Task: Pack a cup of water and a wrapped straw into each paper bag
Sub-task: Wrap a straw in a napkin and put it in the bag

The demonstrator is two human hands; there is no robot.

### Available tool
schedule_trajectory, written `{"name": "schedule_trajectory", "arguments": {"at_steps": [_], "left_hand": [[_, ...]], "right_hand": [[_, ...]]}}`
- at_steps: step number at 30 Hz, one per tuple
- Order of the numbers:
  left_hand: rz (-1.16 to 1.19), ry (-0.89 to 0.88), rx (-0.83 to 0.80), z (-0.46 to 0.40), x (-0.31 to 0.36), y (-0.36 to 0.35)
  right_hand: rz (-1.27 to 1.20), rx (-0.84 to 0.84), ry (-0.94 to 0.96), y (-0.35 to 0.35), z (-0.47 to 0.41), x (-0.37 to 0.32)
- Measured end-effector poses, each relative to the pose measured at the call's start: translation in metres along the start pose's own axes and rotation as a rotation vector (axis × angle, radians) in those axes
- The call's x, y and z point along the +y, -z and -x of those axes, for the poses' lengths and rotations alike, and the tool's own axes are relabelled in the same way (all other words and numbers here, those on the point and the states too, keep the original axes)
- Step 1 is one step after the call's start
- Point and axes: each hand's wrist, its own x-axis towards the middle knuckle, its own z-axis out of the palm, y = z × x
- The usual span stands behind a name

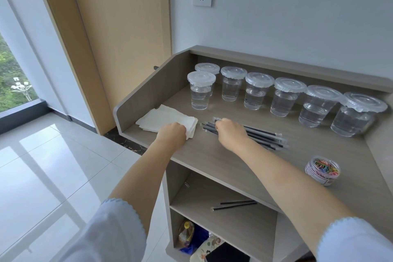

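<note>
A flat stack of white paper bags [163, 120] lies at the left end of the grey counter [223, 161]. My left hand [171, 135] grips the near right corner of the stack, fingers curled. A pile of black wrapped straws [261, 135] lies to the right of the bags. My right hand [230, 134] rests on the pile's left end and pinches a straw. Several lidded clear cups of water stand in a row at the back, from the leftmost cup [201, 90] to the rightmost cup [359, 114].
A small clear tub of coloured paper clips [322, 170] stands at the counter's near right. On the shelf below lie two straws [235, 205] and a paper clip [186, 184]. Bags and packets [197, 238] fill the bottom compartment. Raised counter walls run along left and back.
</note>
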Motion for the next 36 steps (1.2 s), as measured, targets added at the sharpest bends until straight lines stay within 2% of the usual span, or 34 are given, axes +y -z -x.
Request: {"name": "schedule_trajectory", "arguments": {"at_steps": [3,6,10,13,15,16,19,24,28,34,36], "left_hand": [[0.214,0.062,0.075,-0.002,-0.005,0.003],[0.498,0.102,0.258,-0.001,-0.012,0.015],[1.053,0.189,0.394,-0.004,-0.013,0.047],[1.61,0.246,0.339,-0.007,-0.01,0.072],[1.909,0.184,0.22,-0.006,-0.008,0.082],[1.988,0.136,0.162,-0.004,-0.005,0.085],[2.053,0.015,0.006,0.003,0.008,0.089],[2.063,-0.075,-0.217,0.011,0.028,0.091],[1.995,-0.133,-0.28,0.012,0.043,0.093],[1.978,-0.133,-0.365,0.005,0.052,0.083],[1.812,-0.197,-0.392,0.005,0.055,0.076]], "right_hand": [[-0.03,0.011,-0.028,0.002,0.0,0.002],[-0.139,0.05,-0.094,0.005,-0.004,0.008],[-0.588,0.111,-0.191,0.019,-0.011,0.016],[-0.979,0.151,-0.202,0.042,-0.012,0.02],[-1.328,0.137,-0.2,0.063,-0.008,0.023],[-1.48,0.119,-0.201,0.073,-0.006,0.026],[-1.697,0.112,-0.164,0.093,0.0,0.031],[-1.583,0.118,-0.179,0.094,0.007,0.032],[-1.629,0.079,-0.194,0.087,0.015,0.041],[-1.566,0.188,-0.2,0.086,0.021,0.054],[-1.588,0.232,-0.223,0.089,0.023,0.059]]}}
